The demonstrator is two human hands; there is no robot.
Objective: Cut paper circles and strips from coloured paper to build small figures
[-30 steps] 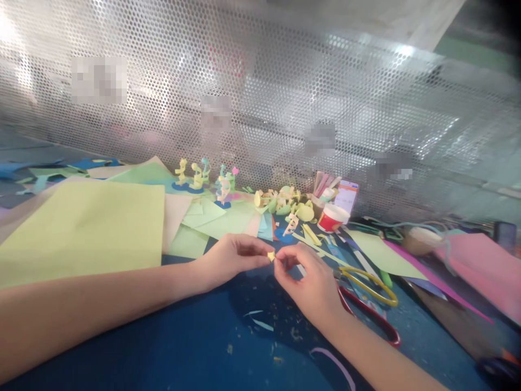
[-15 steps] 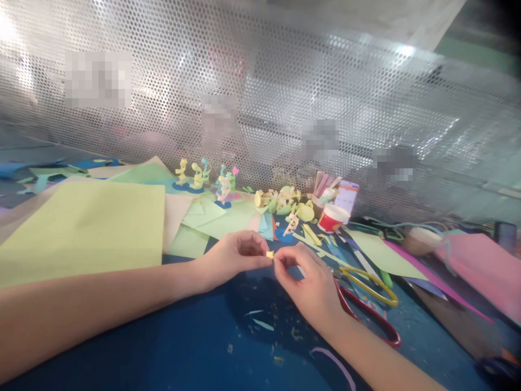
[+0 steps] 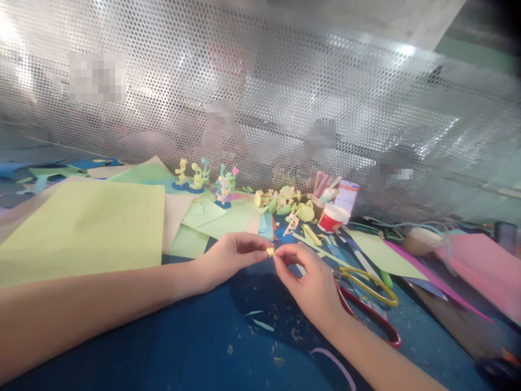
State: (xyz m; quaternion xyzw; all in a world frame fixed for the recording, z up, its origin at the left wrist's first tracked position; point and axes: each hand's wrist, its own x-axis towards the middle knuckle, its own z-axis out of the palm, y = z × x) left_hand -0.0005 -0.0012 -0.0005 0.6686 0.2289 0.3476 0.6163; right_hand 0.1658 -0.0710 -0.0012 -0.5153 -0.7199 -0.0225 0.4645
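A large pale green paper sheet lies at the table's left edge. The left hand and right hand meet near the table's middle, fingertips of both pinched together on a tiny yellow paper piece held just above the blue surface. Right of them lie yellow-handled scissors, with a red-and-white jar toward the back edge.

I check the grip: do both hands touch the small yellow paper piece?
Touching. The head view shows left hand and right hand fingertips pinching the yellow paper piece.
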